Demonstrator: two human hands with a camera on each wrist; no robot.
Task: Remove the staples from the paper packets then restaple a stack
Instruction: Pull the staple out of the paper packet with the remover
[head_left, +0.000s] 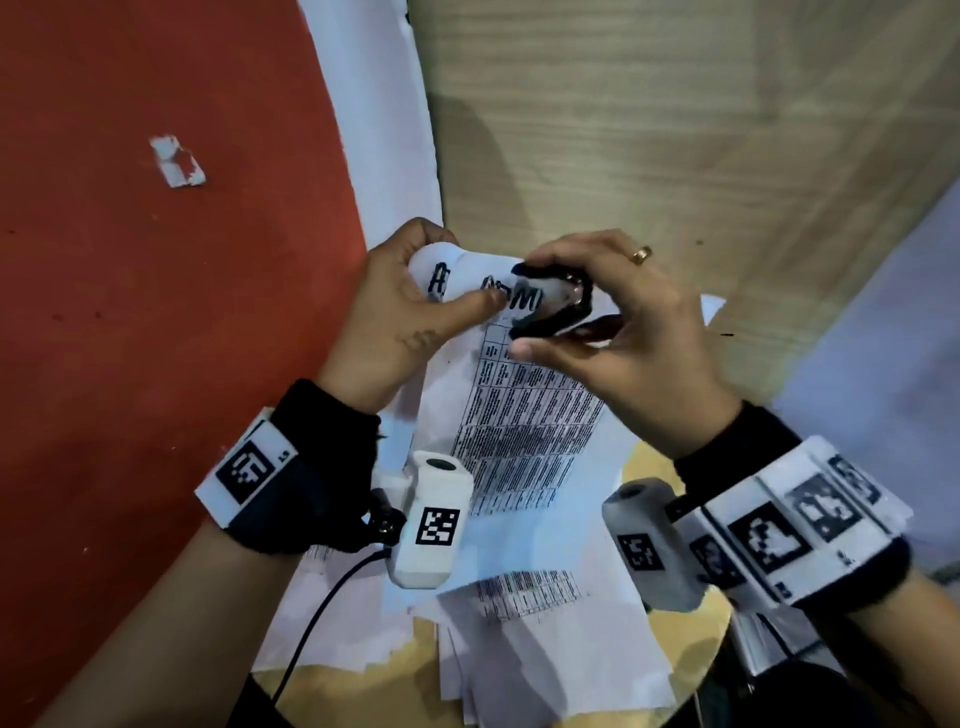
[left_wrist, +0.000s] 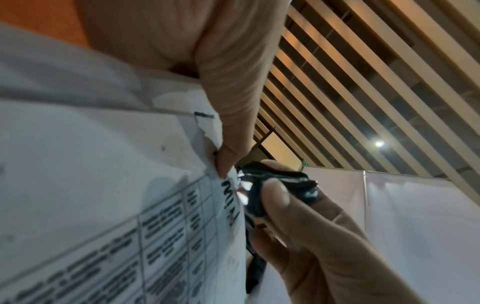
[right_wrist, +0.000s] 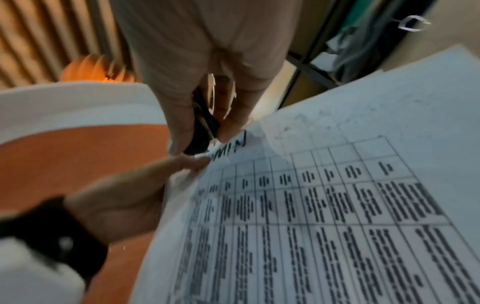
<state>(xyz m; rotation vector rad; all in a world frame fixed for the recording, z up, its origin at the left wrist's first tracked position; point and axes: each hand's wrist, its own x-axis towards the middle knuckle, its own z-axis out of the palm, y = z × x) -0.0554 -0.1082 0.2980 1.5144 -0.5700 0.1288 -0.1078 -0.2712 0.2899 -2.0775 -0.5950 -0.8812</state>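
Note:
A white paper packet (head_left: 524, 410) printed with a table is lifted off the round table. My left hand (head_left: 400, 312) pinches its top corner, thumb lying over the bold heading. My right hand (head_left: 597, 322) grips a black staple remover (head_left: 553, 301), squeezed between thumb and fingers, with its metal claws set at that same top corner. In the left wrist view the staple remover (left_wrist: 275, 191) meets the packet (left_wrist: 109, 195) edge just below my left thumb tip. In the right wrist view the remover (right_wrist: 202, 127) shows between my fingers, touching the packet (right_wrist: 324, 205). The staple itself is hidden.
More loose printed sheets (head_left: 524, 639) lie fanned on the wooden table (head_left: 675, 130) below my wrists. A torn paper scrap (head_left: 176, 161) lies on the red floor at the left. A black cable (head_left: 322, 603) trails from the left wrist camera.

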